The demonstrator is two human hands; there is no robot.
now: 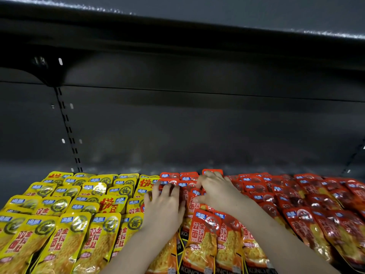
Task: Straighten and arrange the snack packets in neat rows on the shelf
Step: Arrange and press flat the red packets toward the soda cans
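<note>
Nearest the front: yellow packets [65,234] on the left, red packets [205,234] in the middle, both overlapped like shingles with tops toward the back. Farther right, darker packets [316,216], looser and more skewed.

Left hand [164,206]: flat, fingers spread and straight, pressing on red packets right at the seam with the yellow block. Right hand [217,191]: just beyond, fingers bent over the rear red rows, thumb pointing left. Cannot tell whether pinching a packet or only pushing.

Probably the step in hand: squaring the rear red rows.
- Use the flat left palm as a stop, so the yellow column stays undisturbed.
- Slide packets toward that stop with the right; no lifting.
- Press lightly. Glossy film, likely slick, so overlapped packets may ride over one another.
- Match each top edge to its neighbour before going on to the next row.

At the very back, one red packet [212,172] poking above the rest; worth tucking level.

Behind the packets, a strip of bare dark shelf [177,165], then the back panel [197,125]: room to push rows rearward. At the yellow block's rear corner, a slotted upright [69,131]. Overhead, the upper shelf [197,26], well clear of the hands. Front lip out of view, so no telling how securely the front row sits.
</note>
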